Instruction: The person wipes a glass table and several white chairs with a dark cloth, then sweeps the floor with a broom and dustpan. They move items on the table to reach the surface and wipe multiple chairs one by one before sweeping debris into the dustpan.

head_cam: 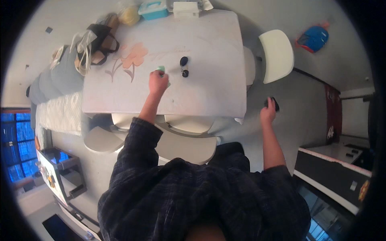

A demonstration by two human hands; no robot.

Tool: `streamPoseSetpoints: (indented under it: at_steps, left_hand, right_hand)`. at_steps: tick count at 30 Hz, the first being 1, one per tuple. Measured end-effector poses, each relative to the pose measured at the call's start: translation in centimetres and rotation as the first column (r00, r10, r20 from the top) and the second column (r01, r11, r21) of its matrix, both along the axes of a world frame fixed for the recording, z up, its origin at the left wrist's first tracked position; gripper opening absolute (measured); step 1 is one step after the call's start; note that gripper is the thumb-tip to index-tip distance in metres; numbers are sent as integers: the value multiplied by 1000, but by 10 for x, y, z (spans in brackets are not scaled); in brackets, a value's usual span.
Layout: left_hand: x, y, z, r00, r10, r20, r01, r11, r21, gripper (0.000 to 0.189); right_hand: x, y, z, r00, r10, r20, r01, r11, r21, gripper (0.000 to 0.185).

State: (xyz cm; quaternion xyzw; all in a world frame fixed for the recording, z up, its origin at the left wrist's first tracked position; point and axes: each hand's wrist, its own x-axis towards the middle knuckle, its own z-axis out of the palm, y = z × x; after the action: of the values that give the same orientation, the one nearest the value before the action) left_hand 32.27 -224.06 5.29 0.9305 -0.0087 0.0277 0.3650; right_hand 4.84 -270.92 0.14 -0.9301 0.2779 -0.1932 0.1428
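My left hand [158, 80] is over the table, its fingers closed around a small pale green thing [161, 68], perhaps a cloth or sponge. Most of that thing is hidden by the hand. To its right, a dark oval object [184, 61] lies on the tablecloth [211, 84], with a smaller dark object [185, 73] beside it and what looks like a thin chain between them. Past the table's right edge, my right hand [267, 114] grips a small black object [274, 104] in the air; its kind is unclear.
White chairs [188, 123] are at the near side, another white chair [277, 55] at the right. Bags [98, 45] sit by the left corner. A teal-lidded box [153, 10] and a white container [185, 9] stand at the far edge. A blue bag-like thing [315, 39] lies far right.
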Motion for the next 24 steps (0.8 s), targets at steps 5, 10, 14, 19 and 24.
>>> streamPoseSetpoints:
  at_steps: [5,10,14,19,24]
  left_hand:
    - [7,-71,-20,999,6,-40,1,985,171,52]
    - [17,-115,-21,977,146,-155,-79,924,373,59]
    - [9,-95,-40,953,279,-121,-196,866,459,38]
    - [7,-108,-37,863,466,-196,-356,835,419,25]
    - [-25,-117,-20,776,629,-53,-624,777,79,22]
  right_hand:
    - [46,173,40,582,813,16,-813,582,-22,37]
    - [96,224,25,-81,997,4,-996,-81,25,28]
    - [150,156,-9,-22,973,231,-996,-43,84,27]
    - [299,7,-40,361,888,286,-931,358,65,9]
    - [411,-53,-32,649,759,53,-743,647,-168,36]
